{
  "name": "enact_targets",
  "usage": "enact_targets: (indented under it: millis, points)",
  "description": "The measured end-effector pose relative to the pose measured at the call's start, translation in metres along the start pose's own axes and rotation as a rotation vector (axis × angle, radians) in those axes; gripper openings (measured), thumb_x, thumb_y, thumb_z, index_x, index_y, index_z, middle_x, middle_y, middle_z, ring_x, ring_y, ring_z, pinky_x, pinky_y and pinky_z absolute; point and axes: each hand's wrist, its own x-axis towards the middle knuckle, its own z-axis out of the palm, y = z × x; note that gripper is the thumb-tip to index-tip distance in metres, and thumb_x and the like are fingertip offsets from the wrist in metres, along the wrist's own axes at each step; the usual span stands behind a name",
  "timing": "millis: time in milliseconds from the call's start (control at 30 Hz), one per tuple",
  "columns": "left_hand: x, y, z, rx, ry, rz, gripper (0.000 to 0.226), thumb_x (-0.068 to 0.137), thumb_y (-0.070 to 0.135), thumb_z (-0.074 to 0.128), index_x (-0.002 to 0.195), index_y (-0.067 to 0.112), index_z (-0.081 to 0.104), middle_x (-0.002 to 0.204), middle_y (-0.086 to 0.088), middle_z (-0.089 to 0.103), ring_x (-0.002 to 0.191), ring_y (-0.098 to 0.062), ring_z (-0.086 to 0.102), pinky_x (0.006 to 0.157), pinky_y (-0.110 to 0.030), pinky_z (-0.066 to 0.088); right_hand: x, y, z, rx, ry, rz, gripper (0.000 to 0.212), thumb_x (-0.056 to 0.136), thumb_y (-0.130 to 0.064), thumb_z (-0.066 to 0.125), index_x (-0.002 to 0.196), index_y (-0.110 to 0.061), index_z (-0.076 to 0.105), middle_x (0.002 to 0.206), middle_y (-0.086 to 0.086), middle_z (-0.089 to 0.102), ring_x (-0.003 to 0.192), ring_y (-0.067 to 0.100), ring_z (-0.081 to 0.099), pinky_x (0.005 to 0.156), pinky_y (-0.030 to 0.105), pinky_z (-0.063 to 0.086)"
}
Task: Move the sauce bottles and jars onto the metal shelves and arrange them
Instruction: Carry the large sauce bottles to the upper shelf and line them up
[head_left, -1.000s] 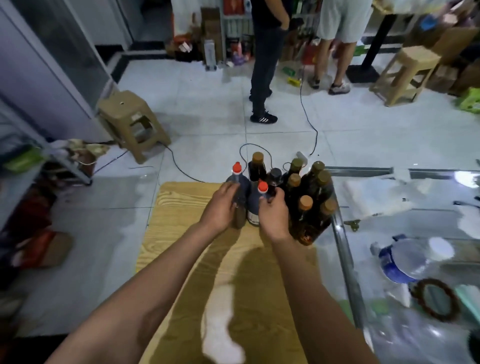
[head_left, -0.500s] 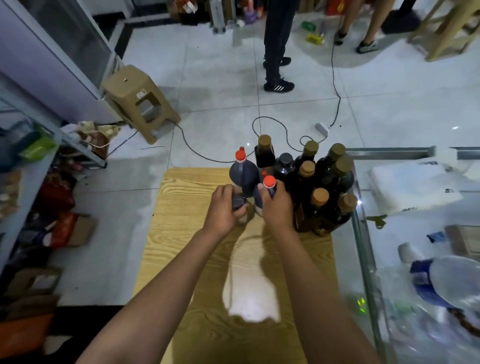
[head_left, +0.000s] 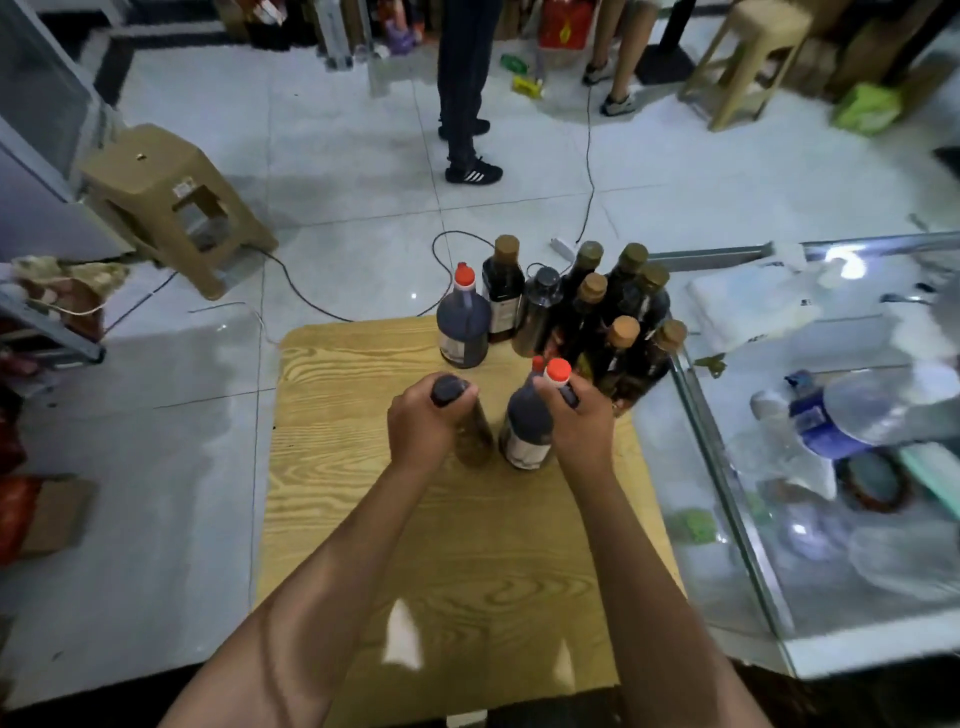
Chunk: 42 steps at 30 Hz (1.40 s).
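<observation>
Bottles are being taken from the cluster at the far end of the wooden table, one in each hand. A dark-capped bottle is gripped by the left hand, the fingers curled round its neck just under the cap, so that grip is closed on the bottle. A red-capped sauce bottle is held by the right hand, fingers wrapped round the neck below the cap; a second red tip shows just behind it, and whether that belongs to another bottle in the same grip cannot be told. Both bottles are seen near the table top, clear of the group; whether their bases are touching the wood cannot be judged. Left behind are a large red-capped bottle and a tight bunch of brown-capped bottles at the table's far right corner, right beside the glass counter. A metal shelf edge is glimpsed at the far left, well apart from the table. Risk is judged to lie in the neck holds: a heavy full bottle could slip or swing when carried that way, and the packed bunch by the right hand could be knocked over the edge or against the glass
</observation>
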Motion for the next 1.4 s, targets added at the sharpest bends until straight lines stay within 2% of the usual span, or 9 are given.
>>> enact_targets:
  millis: [67, 167, 267, 533, 667, 867, 1033, 1233, 1400]
  points:
    - [-0.011, 0.007, -0.009, 0.015, -0.059, 0.055, 0.025, 0.074, 0.048, 0.075, 0.086, 0.027, 0.072, 0.079, 0.012, 0.069, 0.077, -0.009, 0.063, 0.064, -0.018, 0.042, -0.025, -0.007, -0.016, 0.022, 0.059, -0.006, 0.021, 0.091, -0.015, 0.068, 0.072, -0.022, 0.064, 0.06, -0.012, 0.059, 0.06, -0.008, 0.052, 0.057, 0.01, 0.038]
    - [-0.03, 0.025, -0.019, -0.013, -0.191, 0.064, 0.034, 0.067, 0.055, 0.078, 0.086, 0.028, 0.072, 0.078, 0.015, 0.068, 0.075, -0.005, 0.063, 0.064, -0.019, 0.046, -0.066, -0.016, -0.045, 0.116, 0.149, 0.05, 0.009, 0.091, -0.02, 0.068, 0.086, -0.016, 0.074, 0.075, -0.004, 0.071, 0.071, 0.001, 0.061, 0.064, 0.018, 0.047]
    - [-0.053, 0.051, -0.02, -0.02, -0.283, 0.074, 0.039, 0.064, 0.058, 0.079, 0.086, 0.026, 0.073, 0.08, 0.014, 0.07, 0.076, -0.007, 0.064, 0.063, -0.023, 0.044, -0.106, -0.025, -0.074, 0.128, 0.267, 0.058, 0.009, 0.091, -0.017, 0.069, 0.085, -0.013, 0.075, 0.071, -0.007, 0.068, 0.066, -0.003, 0.058, 0.062, 0.016, 0.046]
    - [-0.154, 0.138, 0.011, 0.074, -0.556, 0.398, 0.045, 0.06, 0.067, 0.075, 0.083, 0.027, 0.074, 0.076, 0.009, 0.072, 0.073, -0.011, 0.065, 0.061, -0.026, 0.047, -0.207, -0.043, -0.181, 0.239, 0.515, 0.063, 0.01, 0.09, -0.011, 0.07, 0.095, -0.004, 0.075, 0.069, -0.014, 0.071, 0.068, -0.004, 0.061, 0.061, 0.012, 0.048]
    - [-0.229, 0.188, 0.035, 0.103, -0.695, 0.639, 0.057, 0.054, 0.075, 0.071, 0.084, 0.026, 0.071, 0.079, 0.008, 0.073, 0.076, -0.013, 0.067, 0.065, -0.03, 0.053, -0.268, -0.047, -0.252, 0.243, 0.691, 0.022, 0.011, 0.089, -0.013, 0.072, 0.097, -0.007, 0.077, 0.077, -0.008, 0.075, 0.073, 0.0, 0.065, 0.065, 0.016, 0.052]
    - [-0.364, 0.267, 0.056, 0.043, -0.839, 0.818, 0.056, 0.053, 0.069, 0.078, 0.09, 0.032, 0.058, 0.091, 0.009, 0.071, 0.083, -0.013, 0.065, 0.073, -0.033, 0.056, -0.372, -0.049, -0.361, 0.284, 0.948, -0.047, 0.009, 0.086, -0.013, 0.074, 0.093, -0.018, 0.077, 0.076, -0.012, 0.075, 0.072, -0.002, 0.064, 0.067, 0.019, 0.052]
    - [-0.501, 0.322, 0.072, -0.071, -0.974, 0.998, 0.061, 0.046, 0.072, 0.078, 0.082, 0.028, 0.056, 0.081, 0.01, 0.069, 0.074, -0.013, 0.064, 0.067, -0.034, 0.055, -0.482, -0.05, -0.455, 0.251, 1.168, -0.132, 0.014, 0.085, -0.01, 0.074, 0.098, -0.003, 0.076, 0.076, -0.009, 0.075, 0.071, -0.001, 0.063, 0.065, 0.016, 0.051]
    - [-0.655, 0.363, 0.078, -0.391, -1.26, 0.972, 0.034, 0.056, 0.043, 0.09, 0.074, 0.024, 0.068, 0.073, 0.013, 0.07, 0.069, -0.004, 0.064, 0.06, -0.024, 0.05, -0.611, -0.045, -0.546, 0.198, 1.37, -0.223, 0.003, 0.083, -0.012, 0.077, 0.087, -0.012, 0.077, 0.079, 0.0, 0.076, 0.075, 0.008, 0.067, 0.067, 0.025, 0.055]
    - [-0.762, 0.382, 0.088, -0.531, -1.408, 0.941, 0.027, 0.063, 0.036, 0.087, 0.085, 0.027, 0.075, 0.084, 0.013, 0.074, 0.083, -0.004, 0.069, 0.072, -0.023, 0.055, -0.698, -0.039, -0.604, 0.096, 1.517, -0.234, 0.006, 0.083, -0.016, 0.078, 0.087, -0.012, 0.077, 0.075, -0.009, 0.075, 0.072, 0.003, 0.067, 0.065, 0.019, 0.052]
